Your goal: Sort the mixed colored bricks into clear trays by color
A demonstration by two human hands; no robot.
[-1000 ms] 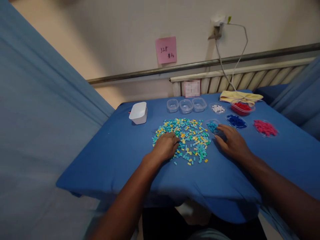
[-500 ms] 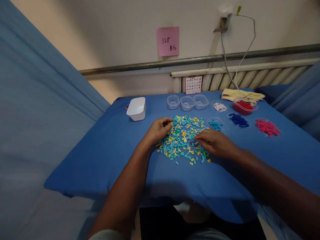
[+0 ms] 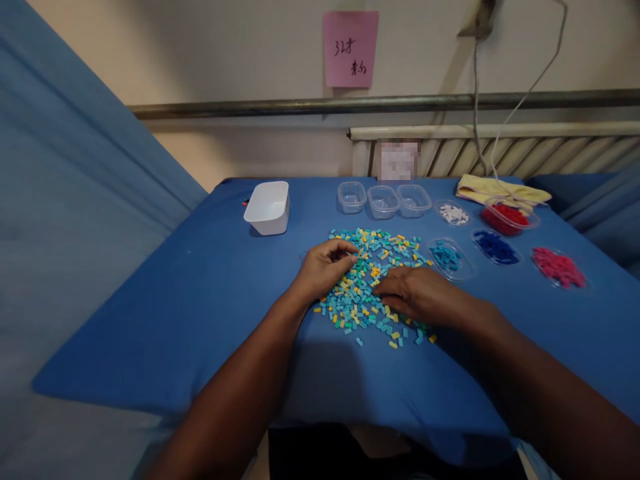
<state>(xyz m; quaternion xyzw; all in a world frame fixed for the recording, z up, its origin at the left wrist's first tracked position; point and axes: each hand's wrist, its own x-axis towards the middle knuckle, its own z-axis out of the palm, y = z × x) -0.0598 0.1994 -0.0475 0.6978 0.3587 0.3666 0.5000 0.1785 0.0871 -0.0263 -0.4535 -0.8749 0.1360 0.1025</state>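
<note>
A spread of small building bricks [image 3: 350, 310] in light blue, teal, yellow, orange and green lies on the blue-covered table in front of me. At the pile's left side is my left hand [image 3: 325, 267], its fingers bent and the thumb drawn in near the fingertips; whatever lies between them is too small to make out. My right hand [image 3: 415, 293] reaches into the right part of the pile from the side, palm down. Its fingers and thumb close in low over the bricks, and what they pinch, if anything, is hidden.
A white tub [image 3: 269, 208] stands at the back left. Three clear containers [image 3: 383, 202] line the back middle. To the right are trays of white pieces [image 3: 454, 214], blue bricks [image 3: 445, 256], dark blue pieces [image 3: 496, 247], red pieces [image 3: 507, 219] and pink pieces [image 3: 559, 267], with a yellow cloth [image 3: 500, 190] behind.
My right hand has moved left, further into the pile and closer to my left hand. The left hand stays at the pile's left side. The camera view has shifted slightly.
</note>
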